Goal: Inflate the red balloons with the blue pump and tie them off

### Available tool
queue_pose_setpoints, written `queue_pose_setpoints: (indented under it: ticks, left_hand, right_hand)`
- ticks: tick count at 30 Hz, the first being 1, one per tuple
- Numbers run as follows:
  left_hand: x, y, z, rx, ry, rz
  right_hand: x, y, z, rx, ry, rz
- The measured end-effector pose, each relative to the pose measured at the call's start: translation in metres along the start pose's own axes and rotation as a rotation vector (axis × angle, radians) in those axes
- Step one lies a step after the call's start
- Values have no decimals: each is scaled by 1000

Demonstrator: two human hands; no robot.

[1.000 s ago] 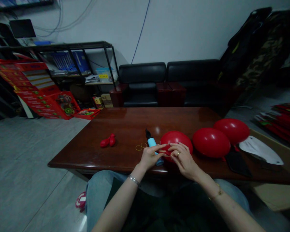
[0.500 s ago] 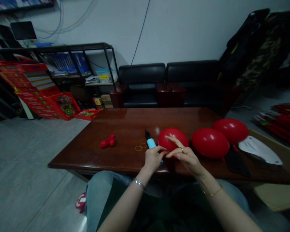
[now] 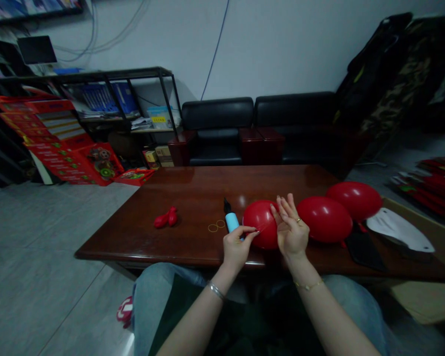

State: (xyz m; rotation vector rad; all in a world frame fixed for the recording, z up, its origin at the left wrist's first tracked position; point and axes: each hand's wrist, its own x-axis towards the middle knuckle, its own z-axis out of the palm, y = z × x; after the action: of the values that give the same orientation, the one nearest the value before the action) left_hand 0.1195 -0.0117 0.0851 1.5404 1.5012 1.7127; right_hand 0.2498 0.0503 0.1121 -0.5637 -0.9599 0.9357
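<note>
Near the front edge of the glossy reddish-brown wooden table (image 3: pixel 193 193), a shiny, round red inflated balloon (image 3: pixel 257 213) sits just beyond the hands, beside a light-blue cylindrical pump (image 3: pixel 231 221). The left hand (image 3: pixel 237 246) pinches a thin, pale strand; whether the balloon's neck is caught too, I cannot tell. The right hand (image 3: pixel 293 235) is spread, the strand reaching its fingers. Stretching the strand appears the step underway; the next move probably calls for a firm left pinch and even tension.
</note>
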Motion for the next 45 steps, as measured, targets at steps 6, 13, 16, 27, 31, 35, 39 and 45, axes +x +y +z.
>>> queue_pose_setpoints:
  ticks: [6, 13, 16, 27, 31, 35, 39, 45]
  left_hand:
    - [0, 2, 5, -5, -54, 76]
    - [9, 0, -5, 102, -77, 159]
    - [9, 0, -6, 97, -105, 156]
    - [9, -4, -7, -66, -58, -58]
    - [10, -1, -1, -234, -73, -195]
    - [10, 3, 5, -179, -112, -114]
    - [9, 4, 3, -145, -111, -52]
    - [12, 7, -3, -14, -110, 222]
  right_hand:
    - [-9, -8, 12, -269, 76, -125]
    - [-10, -9, 8, -201, -32, -56]
    - [-8, -11, 6, -155, -88, -43]
    - [6, -3, -12, -403, -362, -18]
    - [6, -7, -25, -839, -689, -266]
    - [2, -10, -24, -1054, -829, -515]
    - [0, -11, -21, -1114, -844, -544]
    - [-1, -8, -25, -1150, -871, -481]
